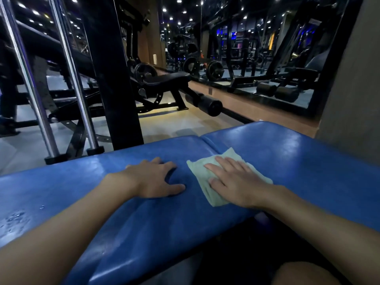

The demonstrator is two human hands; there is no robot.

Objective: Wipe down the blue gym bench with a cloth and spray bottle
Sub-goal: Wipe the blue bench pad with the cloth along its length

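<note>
The blue padded gym bench (298,159) stretches across the lower half of the view, with a seam between its two pads near the middle. A folded pale green cloth (200,171) lies flat on the pad just right of the seam. My right hand (234,182) presses on the cloth with straight, spread fingers. My left hand (156,177) rests on the bare blue pad to the left of the cloth, fingers spread and holding nothing. Wet droplets (14,217) glisten on the pad's far left. No spray bottle is in view.
A black upright post (115,83) and two chrome rods (72,79) stand just behind the bench on the left. A black bench (164,79) with foam rollers sits farther back. A wall mirror (257,48) runs along the right, beside a grey pillar (353,79).
</note>
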